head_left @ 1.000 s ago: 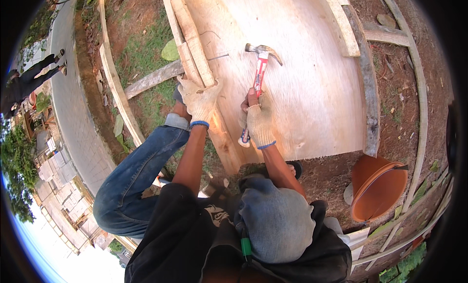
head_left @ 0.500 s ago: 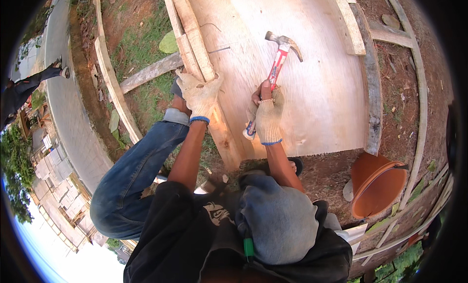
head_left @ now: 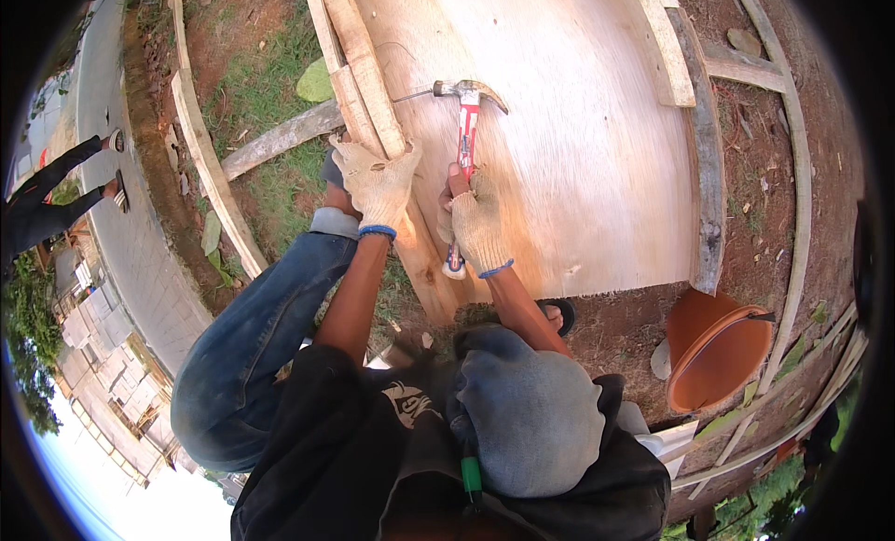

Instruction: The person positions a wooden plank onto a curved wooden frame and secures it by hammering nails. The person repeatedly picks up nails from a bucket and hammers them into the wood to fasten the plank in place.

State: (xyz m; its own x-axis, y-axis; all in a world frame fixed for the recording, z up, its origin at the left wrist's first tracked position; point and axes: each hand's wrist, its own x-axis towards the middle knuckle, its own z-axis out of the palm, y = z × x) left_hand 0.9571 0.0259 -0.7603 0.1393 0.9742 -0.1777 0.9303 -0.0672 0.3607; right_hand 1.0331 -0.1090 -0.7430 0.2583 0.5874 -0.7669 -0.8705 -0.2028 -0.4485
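My left hand (head_left: 378, 182), in a cream knit glove, is closed around a wooden batten (head_left: 369, 70) along the left edge of a plywood sheet (head_left: 587, 187). In my right hand (head_left: 480, 219), gloved with bare fingertips showing, is a claw hammer (head_left: 467, 135) with a red and white handle. A long nail (head_left: 413, 96) sticks out sideways from the batten. The hammer's striking face is at the nail's outer end; whether they touch, I cannot tell. A second strip of wood lies against the batten.
Another batten (head_left: 664, 47) and a weathered board (head_left: 710, 159) border the sheet's right side. An orange bucket (head_left: 685, 340) lies tipped on the soil at lower right. Wooden rails (head_left: 200, 140) stand left over grass. Another person's legs (head_left: 70, 182) are on the path.
My right hand has swung the hammer leftward, bringing its head from over the open plywood to the nail's end. My left hand keeps its grip. At far left, the other person's legs have shifted.
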